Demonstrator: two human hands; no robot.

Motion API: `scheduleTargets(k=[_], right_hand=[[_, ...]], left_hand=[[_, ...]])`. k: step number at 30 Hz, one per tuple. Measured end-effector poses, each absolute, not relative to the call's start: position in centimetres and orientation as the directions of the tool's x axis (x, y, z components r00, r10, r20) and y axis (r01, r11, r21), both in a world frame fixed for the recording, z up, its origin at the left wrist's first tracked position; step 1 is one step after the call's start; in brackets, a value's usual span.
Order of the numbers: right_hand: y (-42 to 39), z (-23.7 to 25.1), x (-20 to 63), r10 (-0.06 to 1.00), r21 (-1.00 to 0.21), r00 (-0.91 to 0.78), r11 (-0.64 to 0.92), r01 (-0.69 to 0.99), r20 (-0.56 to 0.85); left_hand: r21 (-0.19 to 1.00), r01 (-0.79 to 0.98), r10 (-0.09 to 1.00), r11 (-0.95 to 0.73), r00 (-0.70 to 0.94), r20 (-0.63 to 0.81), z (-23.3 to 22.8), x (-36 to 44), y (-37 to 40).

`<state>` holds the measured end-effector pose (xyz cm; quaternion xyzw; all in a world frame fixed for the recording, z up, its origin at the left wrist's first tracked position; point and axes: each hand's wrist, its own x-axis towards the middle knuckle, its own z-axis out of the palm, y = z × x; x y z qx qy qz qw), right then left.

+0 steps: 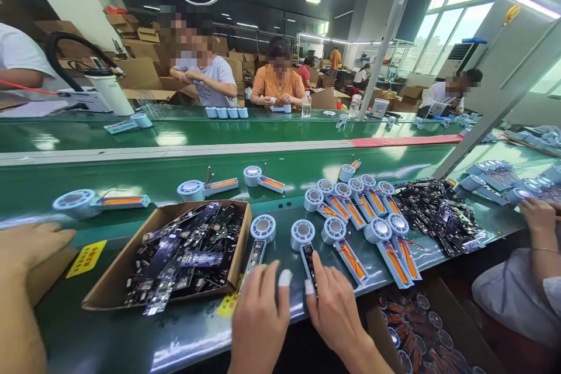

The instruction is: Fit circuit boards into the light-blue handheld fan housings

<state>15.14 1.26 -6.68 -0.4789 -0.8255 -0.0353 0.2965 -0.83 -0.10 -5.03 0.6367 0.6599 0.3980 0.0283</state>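
Green tabletop (87, 336) spans the full width of the frame. Open cardboard box (116, 280), left of centre, filled with loose dark circuit boards (179, 269). Heap of similar boards (438, 216) at the right of the frame.

Left hand (260, 310), bottom centre: fingers a little bent, thumb well apart from them; fingertips overlap the lower end of the first pale-blue unit (263, 228). Grip on it cannot be told from this angle.

Right hand (331, 301), just right of it: thumb and forefinger closed about the handle of the second pale-blue unit (302, 235), the rest curled under. Both units lie round head uppermost in frame, near centre. More units (377, 229) lie right of centre, orange visible in their handles.

Narrow black board (308, 262) sits in the second unit's handle. White cover (284, 278) on the left thumb; white cover (309, 287) on the right.
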Motion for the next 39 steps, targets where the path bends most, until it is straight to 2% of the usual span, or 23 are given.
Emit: scheduleTargets(k=[1,3,5,6,9,12,15,23,31,36,39], right_hand=[[1.5,-6.8,15.5,0.755,-0.196,-0.370,0.541,0.817,0.541],[1.9,-6.9,16.1,0.739,-0.165,-0.388,0.551,0.818,0.550],[1.9,-7.1,16.3,0.752,-0.186,-0.395,0.556,0.810,0.527],[1.9,-7.3,16.4,0.765,-0.211,-0.392,0.554,0.805,0.512],[1.6,-7.6,16.4,0.790,-0.278,-0.358,0.536,0.797,0.498],[1.5,-7.7,16.5,0.783,-0.292,-0.359,0.549,0.784,0.508],[1.6,-7.7,16.6,0.773,-0.293,-0.392,0.576,0.763,0.500],[1.7,-8.4,16.8,0.746,-0.239,-0.408,0.591,0.771,0.527],[1.8,-8.3,17.0,0.722,-0.201,-0.430,0.608,0.768,0.542],[1.7,-8.1,17.0,0.746,-0.246,-0.396,0.587,0.771,0.536],[1.7,-7.9,17.1,0.763,-0.249,-0.400,0.574,0.780,0.507]], left_hand=[[0.414,0.905,0.807,-0.096,-0.173,0.564,-5.2,-1.3,-0.4],[0.171,0.985,0.773,-0.008,-0.102,0.626,-5.4,-1.9,-0.9],[0.028,1.000,0.787,-0.007,-0.012,0.616,-5.7,-2.1,-1.0],[0.000,0.999,0.784,-0.034,0.027,0.620,-5.9,-2.1,-1.0],[0.056,0.990,0.742,-0.133,0.061,0.668,-6.7,-1.9,-0.8],[0.225,0.965,0.725,-0.138,-0.056,0.686,-7.6,-2.1,-0.5],[0.313,0.941,0.721,-0.132,-0.125,0.681,-8.3,-2.6,-0.4],[0.285,0.951,0.736,-0.118,-0.109,0.668,-9.3,-2.8,-0.8],[0.319,0.936,0.749,-0.151,-0.102,0.654,-9.0,-2.7,-1.0],[0.368,0.922,0.774,-0.121,-0.144,0.616,-8.9,-2.5,-0.8],[0.354,0.930,0.797,-0.101,-0.137,0.588,-9.1,-2.5,-0.5]])
